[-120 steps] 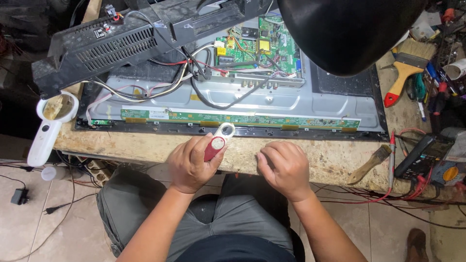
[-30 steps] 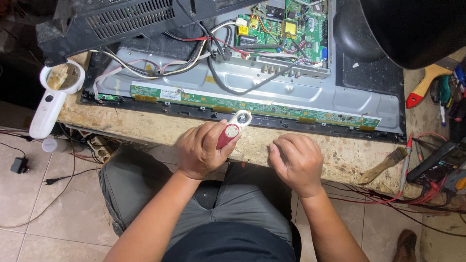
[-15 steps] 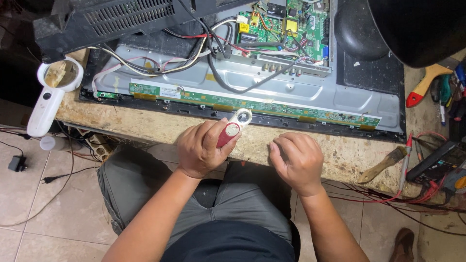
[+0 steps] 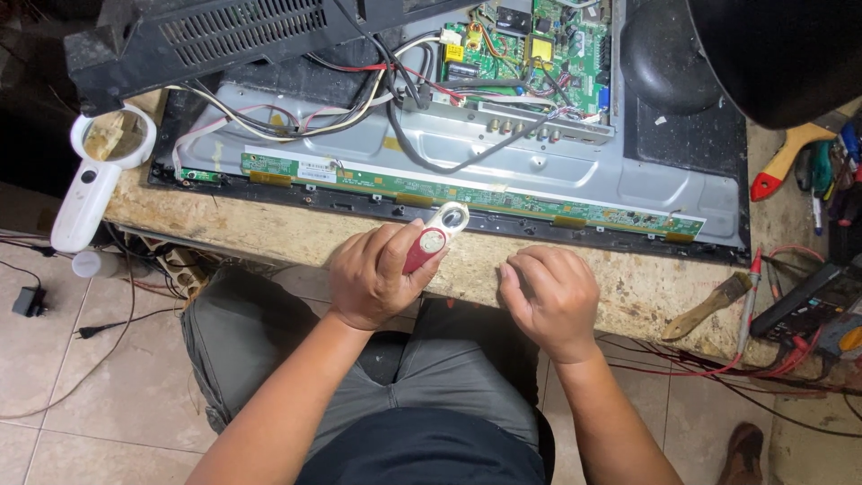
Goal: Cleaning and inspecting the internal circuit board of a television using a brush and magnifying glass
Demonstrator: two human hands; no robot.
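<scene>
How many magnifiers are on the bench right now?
2: a small red magnifier in the left hand, and a large white magnifier at the bench's left end. Clutter may hide others.

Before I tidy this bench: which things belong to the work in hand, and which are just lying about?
In hand:
left hand holding red loupe
right hand, closed, on the bench edge
long green board of the opened TV

Lying about:
white magnifier
brush
orange scraper
meter
</scene>
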